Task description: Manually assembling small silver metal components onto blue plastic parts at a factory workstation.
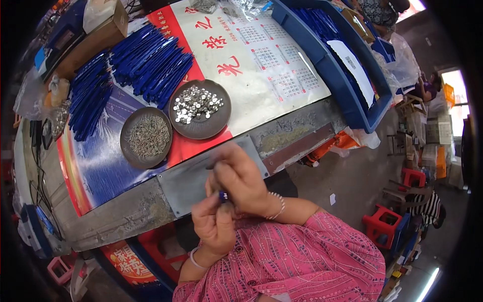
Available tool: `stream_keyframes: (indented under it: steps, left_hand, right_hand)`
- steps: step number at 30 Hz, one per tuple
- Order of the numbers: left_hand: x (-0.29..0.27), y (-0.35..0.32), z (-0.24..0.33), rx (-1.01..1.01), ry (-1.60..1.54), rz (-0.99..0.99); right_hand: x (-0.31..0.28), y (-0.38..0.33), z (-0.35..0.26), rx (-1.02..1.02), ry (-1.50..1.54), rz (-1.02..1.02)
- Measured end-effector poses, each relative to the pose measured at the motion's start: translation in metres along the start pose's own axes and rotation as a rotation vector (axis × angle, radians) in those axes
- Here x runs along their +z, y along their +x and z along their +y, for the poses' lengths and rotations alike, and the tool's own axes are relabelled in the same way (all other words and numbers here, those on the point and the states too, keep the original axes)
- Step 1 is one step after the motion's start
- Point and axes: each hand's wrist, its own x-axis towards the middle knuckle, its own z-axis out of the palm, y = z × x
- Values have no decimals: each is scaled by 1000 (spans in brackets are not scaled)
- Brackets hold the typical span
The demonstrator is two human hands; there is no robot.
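Evidently, we are pinching a small dark-blue piece (pixel 223 196) in our left hand (pixel 215 225); our right hand (pixel 242 182) is blurring just beside it, its grip we cannot tell.

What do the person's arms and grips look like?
Both pink sleeves have pale wavy lines and small dark marks, and stop short of the wrists. The left grip and right grip wear no gloves. There's a plain pale bangle on the left wrist and a light-and-dark patterned bracelet on the right.
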Motion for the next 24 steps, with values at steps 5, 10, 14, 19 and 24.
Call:
stream_keyframes:
  steps: [5,10,14,19,24]
  left_hand:
    - [-2,4,5,-11,-4,50]
    - [-6,0,8,33,86,-21]
    - [-7,0,-1,23,244,85]
    - [-7,1,10,10,-8,75]
    - [-5,5,7,56,113,30]
  right_hand:
    - [-9,2,-13,-118,-326,-250]
    - [-15,5,3,-785,-784,-252]
    - [-12,1,11,-771,-802,-200]
    - [-5,-6,-1,-514,-635,-241]
    - [-8,-4,5,-801,-854,-157]
